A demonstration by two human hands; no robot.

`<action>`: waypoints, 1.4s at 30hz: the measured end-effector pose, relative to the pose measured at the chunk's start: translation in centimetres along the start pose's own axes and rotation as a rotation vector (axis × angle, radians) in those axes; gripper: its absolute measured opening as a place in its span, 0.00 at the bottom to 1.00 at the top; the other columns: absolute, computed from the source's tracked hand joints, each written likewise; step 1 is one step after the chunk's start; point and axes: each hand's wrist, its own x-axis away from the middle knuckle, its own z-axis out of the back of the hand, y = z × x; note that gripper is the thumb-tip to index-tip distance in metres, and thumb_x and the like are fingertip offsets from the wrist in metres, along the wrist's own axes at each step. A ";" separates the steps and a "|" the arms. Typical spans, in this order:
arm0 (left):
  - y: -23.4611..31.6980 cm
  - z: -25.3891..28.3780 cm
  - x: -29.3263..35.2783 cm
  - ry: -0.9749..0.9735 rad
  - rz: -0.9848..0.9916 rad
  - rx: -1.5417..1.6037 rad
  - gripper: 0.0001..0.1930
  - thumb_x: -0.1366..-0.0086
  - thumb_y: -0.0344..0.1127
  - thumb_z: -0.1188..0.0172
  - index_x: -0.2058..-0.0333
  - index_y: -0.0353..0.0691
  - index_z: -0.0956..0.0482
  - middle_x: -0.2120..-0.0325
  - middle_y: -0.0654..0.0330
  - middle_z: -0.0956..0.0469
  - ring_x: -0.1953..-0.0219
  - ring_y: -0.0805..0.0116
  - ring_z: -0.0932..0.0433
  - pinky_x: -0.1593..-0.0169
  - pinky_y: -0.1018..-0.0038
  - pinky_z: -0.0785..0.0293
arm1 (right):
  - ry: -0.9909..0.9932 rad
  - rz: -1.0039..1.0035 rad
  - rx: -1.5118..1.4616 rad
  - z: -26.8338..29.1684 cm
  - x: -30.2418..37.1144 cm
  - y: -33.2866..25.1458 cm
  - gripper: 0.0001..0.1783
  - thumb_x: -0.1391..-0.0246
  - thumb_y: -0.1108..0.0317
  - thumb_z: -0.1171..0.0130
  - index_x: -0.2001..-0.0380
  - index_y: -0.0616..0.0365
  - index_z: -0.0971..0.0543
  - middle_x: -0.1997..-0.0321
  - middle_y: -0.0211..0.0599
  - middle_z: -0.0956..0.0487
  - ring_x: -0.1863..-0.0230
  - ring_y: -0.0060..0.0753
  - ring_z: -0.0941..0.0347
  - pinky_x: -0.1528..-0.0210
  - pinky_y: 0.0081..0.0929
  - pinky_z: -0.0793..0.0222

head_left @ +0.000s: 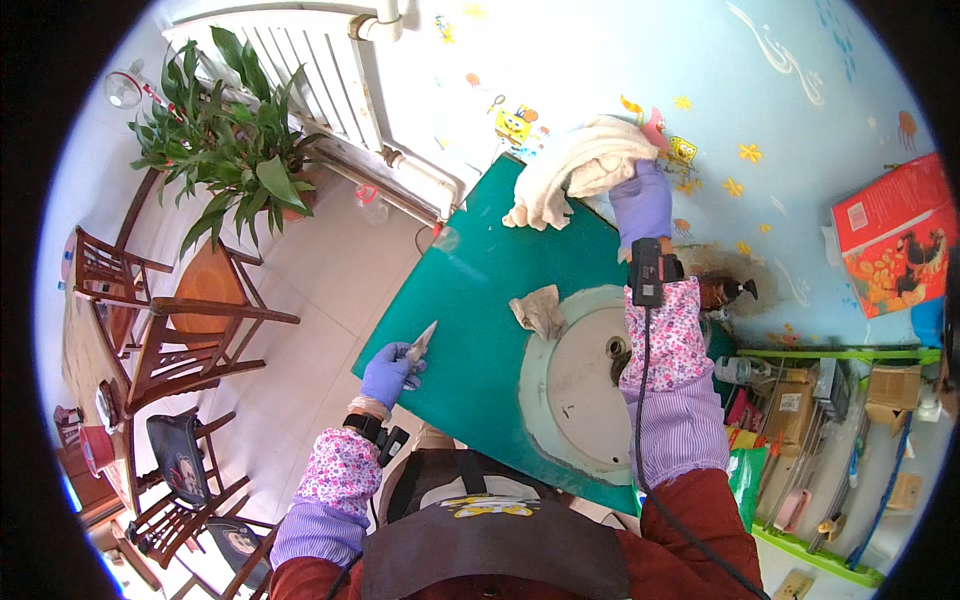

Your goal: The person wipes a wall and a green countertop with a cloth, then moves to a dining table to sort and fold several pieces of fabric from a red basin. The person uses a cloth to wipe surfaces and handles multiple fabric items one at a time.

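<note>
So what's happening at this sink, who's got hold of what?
A person in purple gloves stands at a green countertop with a round white basin. The right hand presses a cream towel against the far end of the counter by the blue wall. The left hand holds a small pale pointed object at the counter's near left edge; what it is cannot be told. A crumpled brownish rag lies at the basin's rim.

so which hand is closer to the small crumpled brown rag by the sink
Left, though not by much. The left hand holds a small pointed tool off the green counter's edge, left of the brown rag. The right hand grips the white towel farther up.
</note>
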 end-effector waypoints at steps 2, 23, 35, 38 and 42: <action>0.0 -0.1 -0.1 0.011 -0.008 -0.004 0.14 0.32 0.40 0.41 0.55 0.35 0.24 0.69 0.60 0.19 0.77 0.73 0.24 0.72 0.78 0.26 | -0.126 -0.146 1.186 0.9 2.4 0.9 0.22 0.37 0.64 0.50 0.43 0.64 0.31 0.45 0.55 0.25 0.46 0.50 0.26 0.44 0.37 0.30; -3.3 4.0 1.7 0.355 -0.087 0.045 0.14 0.32 0.39 0.42 0.55 0.36 0.28 0.74 0.56 0.20 0.84 0.72 0.28 0.80 0.78 0.32 | -0.609 0.121 1.422 -2.3 21.3 6.9 0.24 0.41 0.62 0.46 0.41 0.51 0.28 0.37 0.46 0.32 0.36 0.47 0.37 0.32 0.42 0.45; -4.1 4.8 1.0 0.379 -0.112 -0.004 0.09 0.32 0.35 0.45 0.57 0.38 0.29 0.75 0.55 0.21 0.85 0.71 0.29 0.82 0.79 0.33 | 0.213 -0.028 1.062 7.1 14.3 6.4 0.19 0.39 0.68 0.50 0.46 0.60 0.25 0.42 0.49 0.25 0.41 0.51 0.30 0.38 0.40 0.36; -4.1 4.9 0.7 0.382 -0.104 0.013 0.08 0.32 0.34 0.46 0.58 0.39 0.30 0.75 0.55 0.21 0.86 0.72 0.29 0.83 0.79 0.34 | 0.501 0.056 1.319 10.9 13.0 5.0 0.24 0.37 0.60 0.51 0.42 0.61 0.28 0.38 0.52 0.29 0.37 0.52 0.34 0.35 0.44 0.41; -4.0 5.0 0.8 0.366 -0.097 0.008 0.06 0.32 0.33 0.48 0.59 0.40 0.31 0.76 0.55 0.22 0.86 0.72 0.29 0.85 0.80 0.36 | 0.640 -0.120 1.753 11.8 12.2 6.5 0.30 0.38 0.53 0.51 0.38 0.62 0.33 0.35 0.56 0.32 0.33 0.55 0.39 0.32 0.49 0.45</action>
